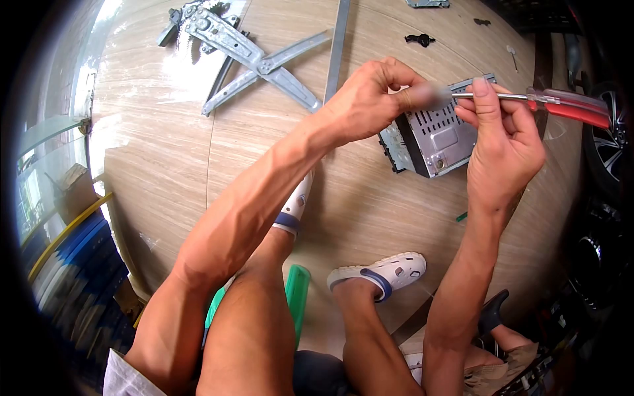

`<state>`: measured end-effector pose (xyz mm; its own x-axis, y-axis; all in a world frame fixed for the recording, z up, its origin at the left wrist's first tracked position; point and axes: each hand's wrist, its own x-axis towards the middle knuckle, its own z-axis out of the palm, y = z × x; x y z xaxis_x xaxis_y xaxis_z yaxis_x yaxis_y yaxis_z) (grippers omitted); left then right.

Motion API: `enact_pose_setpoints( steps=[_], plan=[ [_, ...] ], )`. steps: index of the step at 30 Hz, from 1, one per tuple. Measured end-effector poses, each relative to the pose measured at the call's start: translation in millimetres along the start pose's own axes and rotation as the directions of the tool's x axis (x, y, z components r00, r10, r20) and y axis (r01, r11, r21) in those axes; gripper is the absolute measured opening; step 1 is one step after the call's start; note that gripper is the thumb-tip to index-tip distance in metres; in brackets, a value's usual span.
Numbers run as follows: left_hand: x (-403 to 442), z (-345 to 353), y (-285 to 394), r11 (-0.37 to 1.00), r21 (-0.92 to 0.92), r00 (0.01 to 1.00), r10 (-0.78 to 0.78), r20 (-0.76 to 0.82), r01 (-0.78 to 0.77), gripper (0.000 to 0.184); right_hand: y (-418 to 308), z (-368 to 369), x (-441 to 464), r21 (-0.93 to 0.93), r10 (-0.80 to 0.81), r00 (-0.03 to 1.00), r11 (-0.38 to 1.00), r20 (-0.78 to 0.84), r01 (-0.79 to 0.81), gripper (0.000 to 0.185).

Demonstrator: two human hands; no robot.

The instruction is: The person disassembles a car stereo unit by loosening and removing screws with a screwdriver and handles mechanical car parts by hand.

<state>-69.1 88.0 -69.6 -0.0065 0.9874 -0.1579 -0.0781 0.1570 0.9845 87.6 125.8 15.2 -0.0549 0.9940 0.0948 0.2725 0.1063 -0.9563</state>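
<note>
My right hand (498, 135) grips a screwdriver by its metal shaft, with thumb and fingers closed around it. The clear-and-red screwdriver handle (571, 109) points out to the right. At the tip end, my left hand (380, 99) is closed in a pinch; the spot between its fingertips is blurred, so I cannot make out what it holds. Below both hands, a silver metal box with slotted vents (446, 135), resembling a car stereo unit, rests on the floor. My hands hide part of its upper side.
A scissor-style window regulator (261, 63) lies at upper left beside a long metal strip (337, 49). A small black part (420, 40) is on the tiled floor (264, 152). Wheels (604, 152) line the right side. Another person's leg (508, 336) shows at lower right.
</note>
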Motion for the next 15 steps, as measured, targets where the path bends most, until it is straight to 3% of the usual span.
enact_pose_setpoints(
  steps=[5,8,15],
  plan=[
    [0.5,1.8,-11.2,0.989,-0.144,1.000,0.014,0.000,-0.014,0.034,-0.1,5.1,-0.4,0.032,0.016,1.000,0.999,-0.026,-0.015,0.015],
    [-0.6,2.6,-3.3,0.965,-0.230,0.992,-0.124,0.025,0.127,0.036,-1.6,3.4,-0.5,-0.035,0.017,1.000,0.999,0.008,-0.016,0.020],
    [-0.7,-0.3,-2.1,0.926,-0.297,0.971,-0.204,0.122,0.232,0.041,0.2,3.6,-1.4,-0.071,0.026,0.999,0.997,0.021,-0.025,0.021]
  ],
)
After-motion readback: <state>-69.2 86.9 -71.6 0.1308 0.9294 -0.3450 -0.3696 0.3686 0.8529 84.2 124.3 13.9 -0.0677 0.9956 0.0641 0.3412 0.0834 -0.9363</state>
